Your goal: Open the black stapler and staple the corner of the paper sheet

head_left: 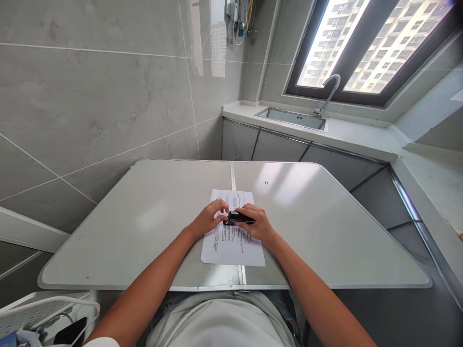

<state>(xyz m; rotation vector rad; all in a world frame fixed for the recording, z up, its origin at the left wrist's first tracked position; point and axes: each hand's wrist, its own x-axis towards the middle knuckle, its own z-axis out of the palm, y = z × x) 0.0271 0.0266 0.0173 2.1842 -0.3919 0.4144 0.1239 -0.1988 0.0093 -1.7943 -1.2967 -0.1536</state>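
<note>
A small black stapler point(237, 217) is held level just over a printed sheet of paper point(231, 250), roughly at the middle of the sheet. My right hand point(258, 222) wraps round its right end, fingers over the top and thumb along the near side. At the stapler's left end, my left hand point(211, 218) has its fingers curled, with thumb and fingertips against that end. The exact contact of the left fingertips is too small to make out. Text lines on the paper show above and below the hands, and part of the sheet is hidden under them.
The paper lies on a pale folding table point(144, 231) with a metal seam point(241, 275) down its middle. Two tiny dark marks point(266, 182) show on the tabletop beyond the paper. A white basket point(47, 313) stands at lower left. Behind are a counter, sink point(292, 118) and window.
</note>
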